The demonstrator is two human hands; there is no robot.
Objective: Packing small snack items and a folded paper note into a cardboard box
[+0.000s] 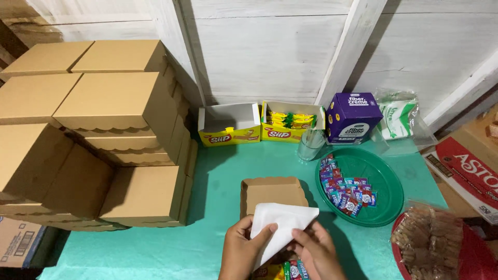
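Hands, left (241, 249) and right (316, 251), grip white napkin (280, 223); snack packets (282, 270) beneath cut off.

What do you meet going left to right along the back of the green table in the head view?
Stack of brown cardboard boxes → open yellow carton, seemingly empty → yellow carton holding packets → clear glass → purple box → clear plastic bag.
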